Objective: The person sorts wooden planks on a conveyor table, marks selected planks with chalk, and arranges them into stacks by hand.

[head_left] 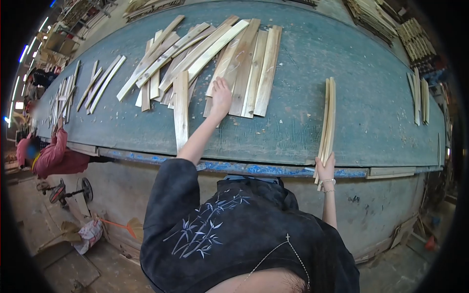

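Note:
My left hand point(222, 99) rests on the near part of a row of wooden slats point(243, 68), fingers laid over the wood. To its left, a single pale slat point(181, 107) lies lengthwise toward the table edge, partly behind my forearm. Beyond it is a loose, crossed pile of slats point(168, 56). At the front edge on the right, my right hand point(326, 167) is closed around the near end of a small bundle of slats point(327, 115). The bundle's far end points away across the table.
The green tabletop point(298, 68) carries wood chips and has a blue-painted front edge point(254, 169). More slats point(421, 100) lie at far right, others point(105, 83) at left. A person in pink point(51, 154) works at the left end. Stacked wood point(415, 41) stands behind.

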Demonstrator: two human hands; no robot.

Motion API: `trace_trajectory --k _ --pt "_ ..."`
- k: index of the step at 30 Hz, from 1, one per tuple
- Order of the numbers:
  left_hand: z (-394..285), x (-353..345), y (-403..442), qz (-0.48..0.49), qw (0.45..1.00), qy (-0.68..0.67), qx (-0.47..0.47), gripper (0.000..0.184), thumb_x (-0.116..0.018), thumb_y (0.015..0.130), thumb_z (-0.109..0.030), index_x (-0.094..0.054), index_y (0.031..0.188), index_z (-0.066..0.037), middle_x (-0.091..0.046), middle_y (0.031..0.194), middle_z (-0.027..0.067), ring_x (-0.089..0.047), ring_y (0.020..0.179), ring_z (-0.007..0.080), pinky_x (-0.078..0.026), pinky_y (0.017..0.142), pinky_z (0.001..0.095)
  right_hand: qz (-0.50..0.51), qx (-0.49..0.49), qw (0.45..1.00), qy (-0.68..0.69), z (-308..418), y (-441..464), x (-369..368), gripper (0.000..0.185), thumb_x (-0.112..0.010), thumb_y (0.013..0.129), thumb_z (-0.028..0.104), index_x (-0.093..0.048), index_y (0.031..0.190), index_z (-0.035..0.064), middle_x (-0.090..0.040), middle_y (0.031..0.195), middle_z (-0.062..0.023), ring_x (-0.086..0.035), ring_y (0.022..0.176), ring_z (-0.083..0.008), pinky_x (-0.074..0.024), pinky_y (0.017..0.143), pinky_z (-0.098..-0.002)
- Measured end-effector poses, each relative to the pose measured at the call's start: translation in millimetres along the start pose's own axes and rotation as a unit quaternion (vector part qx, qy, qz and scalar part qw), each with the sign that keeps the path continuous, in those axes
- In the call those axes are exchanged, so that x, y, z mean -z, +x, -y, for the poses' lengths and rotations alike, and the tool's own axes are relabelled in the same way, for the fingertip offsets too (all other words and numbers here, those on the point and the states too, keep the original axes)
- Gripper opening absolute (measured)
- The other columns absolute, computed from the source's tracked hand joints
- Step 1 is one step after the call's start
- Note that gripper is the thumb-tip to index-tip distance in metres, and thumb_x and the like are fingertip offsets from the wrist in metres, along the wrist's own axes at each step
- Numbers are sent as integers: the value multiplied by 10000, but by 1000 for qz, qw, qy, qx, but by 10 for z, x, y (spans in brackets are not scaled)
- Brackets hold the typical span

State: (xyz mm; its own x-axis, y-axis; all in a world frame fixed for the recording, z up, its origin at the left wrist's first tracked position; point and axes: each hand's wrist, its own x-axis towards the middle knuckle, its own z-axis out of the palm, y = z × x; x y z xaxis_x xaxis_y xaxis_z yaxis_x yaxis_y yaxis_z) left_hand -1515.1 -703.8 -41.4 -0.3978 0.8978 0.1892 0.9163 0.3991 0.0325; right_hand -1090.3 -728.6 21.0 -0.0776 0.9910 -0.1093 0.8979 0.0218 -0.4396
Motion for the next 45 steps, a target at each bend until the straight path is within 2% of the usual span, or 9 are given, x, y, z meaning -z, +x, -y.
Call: trace_trajectory --k 7,16,19,26,28,31,36,42,45 --pt "-203 497 -73 98 974 -172 -114 166 -420 746 -71 -444 872 35 -588 609 154 -569 527 339 -466 493 403 122 -107 863 478 241 -66 -109 372 -548 805 199 -424 1094 0 -525 902 -37 -512 801 -110 -423 703 -231" --pt "-1532 219 -367 46 993 -95 49 487 -424 763 -82 -288 1226 -9 -276 1220 282 -387 1030 355 -326 850 450 192 -198 753 597 39 91 -139 427 -575 785 194 -409 1130 5 -518 992 -75 -507 891 -133 -424 746 -264" --pt "-1510 9 -357 42 992 -110 55 538 -454 748 -66 -258 1249 -53 -307 1159 290 -362 1020 387 -299 853 490 51 -12 995 82 -12 156 -69 774 -672 646 216 -231 1245 2 -432 1058 -178 -482 945 -283 -416 768 -353" --pt "-1723 723 -629 4 909 -416 5 616 -458 763 -55 -165 1301 -118 -351 1135 254 -424 971 334 -334 850 451 61 -31 985 -156 72 245 241 859 -669 610 186 -163 1282 10 -411 956 -157 -430 899 -298 -370 772 -371" --pt "-1877 1156 -807 125 561 -777 256 553 -436 805 -149 -177 1289 -83 -394 1122 200 -471 923 274 -409 792 392 42 -8 994 -104 -74 255 198 840 -658 626 180 -164 1284 11 -404 960 -162 -419 905 -308 -354 793 -377" --pt "-1956 1386 -1046 143 214 -938 233 454 -376 845 -238 -272 1196 30 -443 1089 181 -505 874 224 -434 754 367 -2 71 987 141 -289 354 83 749 -634 685 197 -208 1269 2 -443 1016 -209 -446 930 -343 -360 822 -388" --pt "-1970 1044 -1367 252 281 -864 334 413 -420 843 -350 -346 1108 -42 -517 865 91 -533 750 176 -462 657 311 54 -41 901 429 -733 489 -28 630 -607 754 219 -277 1238 -13 -547 982 -186 -549 865 -228 -431 742 -307" --pt "-2095 966 -1694 105 925 -315 185 706 -626 697 -289 -245 1226 -19 -516 877 146 -548 799 260 -444 682 370 -52 2 965 257 -483 463 490 693 -647 709 226 -272 1244 -4 -507 1067 -197 -502 979 -287 -389 836 -326" --pt "-2194 1182 -1711 192 937 -199 214 873 -666 636 -305 -152 1281 -19 -502 872 196 -538 818 309 -431 678 395 -36 60 975 211 -235 449 357 756 -650 688 211 -215 1262 -19 -404 1170 -230 -407 1079 -338 -323 908 -360"
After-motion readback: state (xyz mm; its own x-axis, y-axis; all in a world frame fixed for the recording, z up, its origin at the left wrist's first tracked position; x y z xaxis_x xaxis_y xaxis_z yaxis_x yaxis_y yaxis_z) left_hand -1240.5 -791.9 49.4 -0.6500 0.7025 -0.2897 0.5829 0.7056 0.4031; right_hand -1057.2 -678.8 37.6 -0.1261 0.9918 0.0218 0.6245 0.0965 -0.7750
